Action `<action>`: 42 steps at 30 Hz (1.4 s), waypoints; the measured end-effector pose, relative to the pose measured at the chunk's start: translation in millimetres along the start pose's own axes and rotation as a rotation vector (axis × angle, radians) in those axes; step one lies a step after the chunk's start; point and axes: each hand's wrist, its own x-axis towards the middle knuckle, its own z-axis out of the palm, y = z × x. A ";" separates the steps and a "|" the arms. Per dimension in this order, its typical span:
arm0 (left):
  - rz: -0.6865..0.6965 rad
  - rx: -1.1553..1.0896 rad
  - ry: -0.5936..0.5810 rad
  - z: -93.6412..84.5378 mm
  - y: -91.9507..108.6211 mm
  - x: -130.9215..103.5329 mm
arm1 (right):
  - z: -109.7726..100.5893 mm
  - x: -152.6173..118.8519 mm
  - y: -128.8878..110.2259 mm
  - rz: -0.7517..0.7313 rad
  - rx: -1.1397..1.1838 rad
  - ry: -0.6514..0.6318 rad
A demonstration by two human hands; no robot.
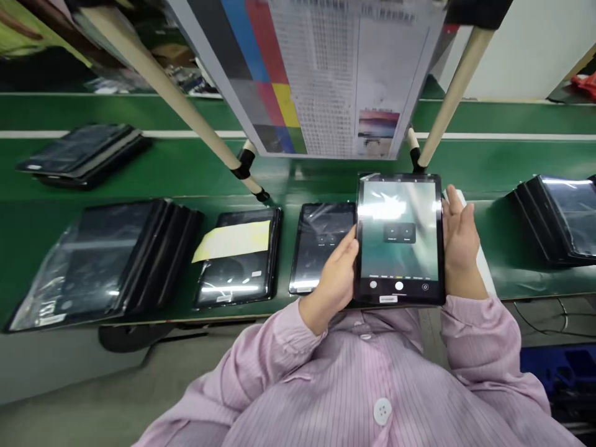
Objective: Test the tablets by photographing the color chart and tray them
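A black tablet (401, 264) is held up in front of me, its lit screen showing a camera view with a dark pop-up in the middle. My left hand (339, 267) grips its left edge, thumb at the front and the other fingers hidden behind. At the right edge, my right hand (460, 239) rests against or close beside the tablet, fingers stretched upward and palm partly showing. Just left of the held tablet, a second tablet (310, 254) lies on the green table, also with a small pop-up on its dim screen. Part of it is hidden by my left hand.
Another tablet (237, 273) bears a yellow paper slip (237, 241). Stacks of tablets stand at left (112, 248), far left (84, 149) and right (565, 214). A printed test chart (326, 81) hangs ahead on a pipe frame (172, 87). A white object (485, 273) lies behind my right hand.
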 end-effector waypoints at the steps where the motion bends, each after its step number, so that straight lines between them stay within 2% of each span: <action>1: -0.037 0.064 -0.005 6.7 -3.9 3.3 | -6.5 6.8 13.5 0.075 -0.017 0.022; 4: -0.136 0.292 -0.047 15.9 -13.9 11.7 | -23.2 20.4 50.3 0.198 -0.067 0.033; 8: -0.178 0.412 -0.180 7.5 -23.0 12.1 | -36.1 21.7 78.9 0.208 -0.123 0.013; 11: -0.026 0.527 -0.222 -10.1 -20.2 2.4 | -40.7 10.9 81.3 0.052 -0.392 0.042; 14: 0.253 0.739 -0.225 -33.9 -5.6 -9.5 | -38.3 -7.3 71.8 -0.200 -0.759 -0.086; 17: 0.493 1.086 -0.085 -56.2 12.8 -15.8 | -29.1 -23.2 62.5 -0.366 -1.033 -0.267; 19: 0.594 1.345 0.065 -66.6 22.2 -15.5 | -22.9 -29.0 59.8 -0.409 -1.123 -0.310; 21: 0.627 1.539 0.190 -72.7 27.5 -12.1 | -19.3 -31.8 58.2 -0.447 -1.123 -0.286; 24: 0.560 1.700 0.297 -77.0 29.2 -4.8 | -20.4 -35.4 54.6 -0.499 -1.012 -0.200; 29: 0.335 1.836 0.224 -81.9 24.9 0.2 | -36.5 -47.3 54.0 -0.442 -0.976 -0.074; 32: 0.423 1.816 0.216 -85.2 23.1 -3.4 | -49.7 -54.9 58.8 -0.377 -0.985 0.001; 36: 0.574 1.761 0.156 -85.0 19.8 -8.1 | -60.4 -61.3 63.9 -0.344 -0.947 0.012; 42: 0.594 1.756 0.118 -75.8 12.5 -9.4 | -56.4 -60.9 72.2 -0.380 -0.987 0.014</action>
